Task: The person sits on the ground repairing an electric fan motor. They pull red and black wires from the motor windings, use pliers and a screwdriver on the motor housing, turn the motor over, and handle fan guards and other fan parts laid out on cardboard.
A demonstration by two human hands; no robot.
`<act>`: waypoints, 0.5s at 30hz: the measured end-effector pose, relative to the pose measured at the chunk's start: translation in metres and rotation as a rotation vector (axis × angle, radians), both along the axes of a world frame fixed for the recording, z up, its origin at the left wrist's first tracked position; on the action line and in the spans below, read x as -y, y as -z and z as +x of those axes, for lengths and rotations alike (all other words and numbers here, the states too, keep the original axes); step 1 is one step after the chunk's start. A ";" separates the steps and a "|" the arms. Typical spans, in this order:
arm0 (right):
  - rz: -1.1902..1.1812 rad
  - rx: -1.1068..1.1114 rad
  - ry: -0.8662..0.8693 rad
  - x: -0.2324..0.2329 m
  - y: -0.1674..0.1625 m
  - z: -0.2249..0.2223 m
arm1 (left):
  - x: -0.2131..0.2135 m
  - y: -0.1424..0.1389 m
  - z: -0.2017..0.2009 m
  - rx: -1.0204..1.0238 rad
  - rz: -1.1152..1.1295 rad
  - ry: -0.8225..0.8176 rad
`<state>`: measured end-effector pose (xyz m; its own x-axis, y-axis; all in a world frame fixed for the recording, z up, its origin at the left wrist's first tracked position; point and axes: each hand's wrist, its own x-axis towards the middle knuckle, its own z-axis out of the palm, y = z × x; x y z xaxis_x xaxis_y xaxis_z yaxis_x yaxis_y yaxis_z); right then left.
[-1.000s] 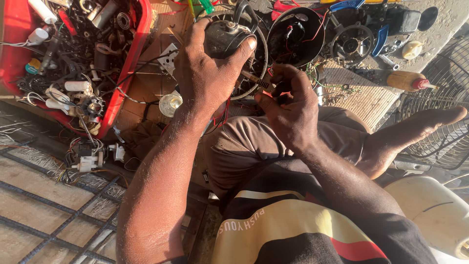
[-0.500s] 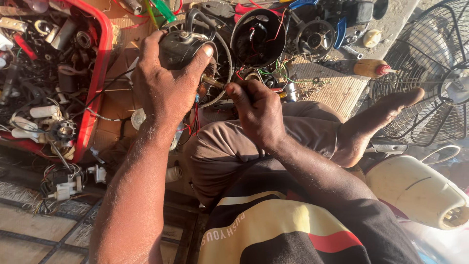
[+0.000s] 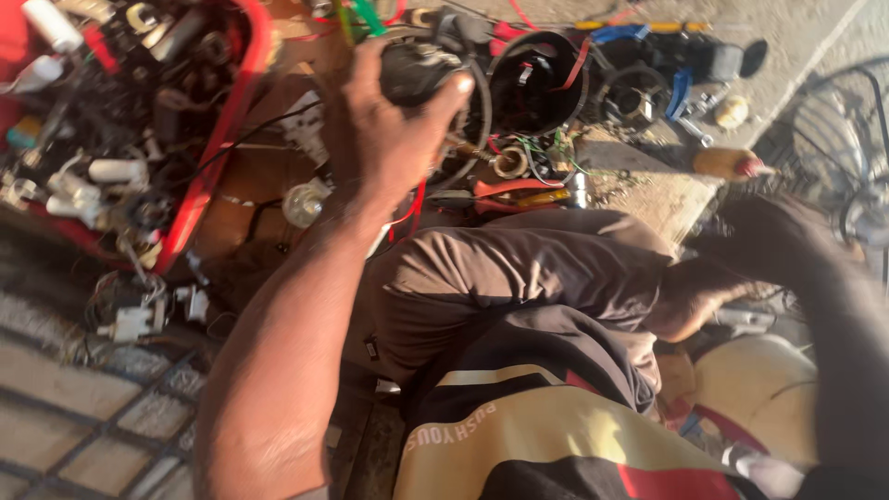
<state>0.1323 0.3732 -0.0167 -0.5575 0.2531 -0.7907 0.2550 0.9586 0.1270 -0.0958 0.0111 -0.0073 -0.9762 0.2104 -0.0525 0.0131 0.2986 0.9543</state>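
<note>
One left hand (image 3: 389,130) outstretched, gripping dark motor (image 3: 417,72) fm above; right hand (image 3: 769,241) blurred, grip unclear.

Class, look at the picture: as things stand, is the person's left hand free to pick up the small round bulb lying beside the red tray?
Probably not at once. The left hand is wrapped around a dark motor part, so it is occupied. The bulb lies just below that wrist, uncovered, so the way itself looks free.

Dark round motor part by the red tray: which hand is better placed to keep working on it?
Left. The left hand already grips the dark round motor part, fingers wrapped over it. The right hand is off to the right side, blurred, apart from it, near the wire fan guard.
</note>
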 end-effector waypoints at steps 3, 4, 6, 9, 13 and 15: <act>0.021 0.366 0.049 -0.015 0.004 0.003 | -0.005 0.008 -0.002 -0.033 -0.075 -0.038; -0.006 0.403 0.087 -0.014 0.002 0.002 | -0.007 0.009 -0.003 -0.094 -0.121 -0.045; -0.061 0.483 0.168 -0.004 -0.002 0.001 | -0.008 0.007 -0.004 -0.134 -0.198 -0.064; -0.218 0.479 0.182 0.011 -0.002 -0.005 | -0.008 -0.002 -0.005 -0.164 -0.340 -0.072; -0.752 0.202 -0.147 0.027 0.004 -0.017 | -0.008 -0.020 -0.007 -0.054 -0.440 -0.035; -1.075 -0.160 -0.441 0.030 -0.002 -0.022 | -0.010 -0.028 -0.008 0.059 -0.427 -0.033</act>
<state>0.1106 0.3427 -0.0146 -0.5427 -0.7424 -0.3928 -0.1869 0.5627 -0.8053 -0.1035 0.0209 0.0203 -0.9747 0.1265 -0.1844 -0.0541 0.6666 0.7435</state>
